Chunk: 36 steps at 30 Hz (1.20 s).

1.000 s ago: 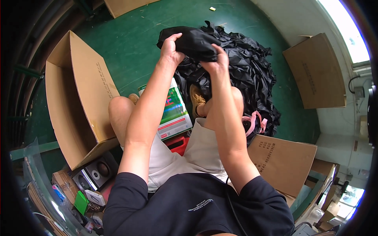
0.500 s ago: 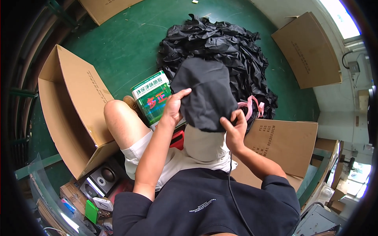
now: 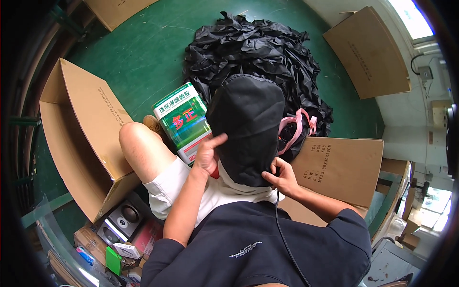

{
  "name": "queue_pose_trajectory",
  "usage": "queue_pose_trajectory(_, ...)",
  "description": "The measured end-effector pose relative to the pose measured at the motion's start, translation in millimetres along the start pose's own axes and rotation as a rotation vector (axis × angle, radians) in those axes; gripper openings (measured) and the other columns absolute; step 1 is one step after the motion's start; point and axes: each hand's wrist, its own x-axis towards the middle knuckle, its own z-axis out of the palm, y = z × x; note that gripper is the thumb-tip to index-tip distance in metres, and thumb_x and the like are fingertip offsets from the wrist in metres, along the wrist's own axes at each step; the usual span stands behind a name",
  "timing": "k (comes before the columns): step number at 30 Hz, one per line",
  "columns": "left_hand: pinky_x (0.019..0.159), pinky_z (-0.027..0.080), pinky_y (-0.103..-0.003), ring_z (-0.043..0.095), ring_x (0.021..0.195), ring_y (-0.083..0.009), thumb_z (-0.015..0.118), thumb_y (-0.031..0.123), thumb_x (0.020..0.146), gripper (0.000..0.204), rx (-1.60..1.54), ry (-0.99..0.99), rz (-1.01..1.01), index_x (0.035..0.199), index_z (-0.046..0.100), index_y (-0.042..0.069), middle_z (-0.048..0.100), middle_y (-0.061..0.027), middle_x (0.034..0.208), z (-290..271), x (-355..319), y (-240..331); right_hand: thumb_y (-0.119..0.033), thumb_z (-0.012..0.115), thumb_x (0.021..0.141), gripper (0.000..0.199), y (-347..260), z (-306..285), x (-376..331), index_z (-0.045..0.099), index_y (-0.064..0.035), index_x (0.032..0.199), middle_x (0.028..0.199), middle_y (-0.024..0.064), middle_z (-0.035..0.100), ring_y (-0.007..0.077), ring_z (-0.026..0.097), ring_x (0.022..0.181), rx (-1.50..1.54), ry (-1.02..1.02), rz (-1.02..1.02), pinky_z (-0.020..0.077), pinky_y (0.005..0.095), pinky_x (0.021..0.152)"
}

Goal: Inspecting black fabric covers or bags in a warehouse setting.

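Since half a second ago the round black fabric cover (image 3: 248,125) has opened out wider and both hands have slid down to its near edge. Left hand (image 3: 207,154) grips the cover's left rim, thumb and fingers closed on it, index finger sticking out over the cloth. Right hand (image 3: 282,176) pinches the near right rim. Cover hangs over the lap, in front of the heap of black fabric pieces (image 3: 258,57) on the green floor (image 3: 134,52). Green rectangular tin can (image 3: 182,120) sits just left, open brown cardboard box (image 3: 81,134) further left.
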Motion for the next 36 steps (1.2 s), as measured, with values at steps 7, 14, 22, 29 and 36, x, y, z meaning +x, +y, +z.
queue_pose_trajectory(7, 0.096, 0.050, -0.040, 0.063, 0.108, -0.0263, 0.064, 0.020, 0.094, 0.040, 0.037, 0.135, 0.043, 0.126, 0.055, -0.002, 0.064, -0.0135, 0.120, -5.3, 10.0, 18.0, -0.007, 0.064, 0.092, 0.039, -31.6, -7.9, 18.9, 0.033, -0.0109, 0.068, 0.056, -0.0055, 0.038, 0.0032, 0.048, 0.048, -0.182, -0.378, 0.050, 0.0367, 0.0223, 0.041)
queue_pose_trajectory(14, 0.092, 0.049, -0.035, 0.062, 0.102, -0.0216, 0.062, 0.017, 0.095, 0.033, 0.121, 0.343, 0.035, 0.122, 0.053, 0.000, 0.062, -0.0108, 0.113, -59.6, -12.4, -12.5, -0.010, 0.062, 0.095, 0.042, -6.5, -21.9, 33.5, 0.031, -0.0121, 0.067, 0.056, -0.0050, 0.045, 0.0062, 0.059, 0.051, -0.008, -0.637, 0.235, 0.0479, 0.0221, 0.047)
queue_pose_trajectory(22, 0.116, 0.024, -0.043, 0.031, 0.140, -0.0317, 0.064, 0.026, 0.094, 0.068, 1.346, 0.332, 1.118, 0.144, 0.029, -0.003, 0.030, -0.0212, 0.151, 54.4, -3.2, 36.9, -0.001, 0.064, 0.091, 0.044, 20.2, -45.8, 83.9, 0.032, -0.0133, 0.063, 0.055, -0.0009, 0.052, 0.0123, 0.066, 0.054, 0.281, -0.980, 0.281, 0.0492, 0.0222, 0.046)
queue_pose_trajectory(29, 0.117, 0.010, -0.055, 0.014, 0.147, -0.0417, 0.061, 0.053, 0.087, 0.080, 1.990, 0.263, 0.955, 0.147, 0.038, 0.005, 0.024, -0.0221, 0.157, 55.8, 15.0, 20.9, -0.015, 0.070, 0.089, 0.023, 56.8, -78.6, 143.0, 0.050, -0.0053, 0.082, 0.079, 0.0160, 0.070, 0.0200, 0.071, 0.068, 0.439, -1.177, 0.259, 0.0489, 0.0222, 0.048)
queue_pose_trajectory(36, 0.117, 0.007, -0.056, 0.013, 0.146, -0.0451, 0.056, 0.052, 0.089, 0.076, 2.121, 0.046, 0.864, 0.147, 0.039, 0.005, 0.027, -0.0209, 0.156, 69.4, 0.5, -10.3, -0.015, 0.074, 0.072, 0.029, 156.0, -129.4, 310.0, 0.060, -0.0019, 0.094, 0.079, 0.0117, 0.066, 0.0241, 0.066, 0.079, -0.299, 0.701, -0.007, 0.0515, 0.0353, 0.075)
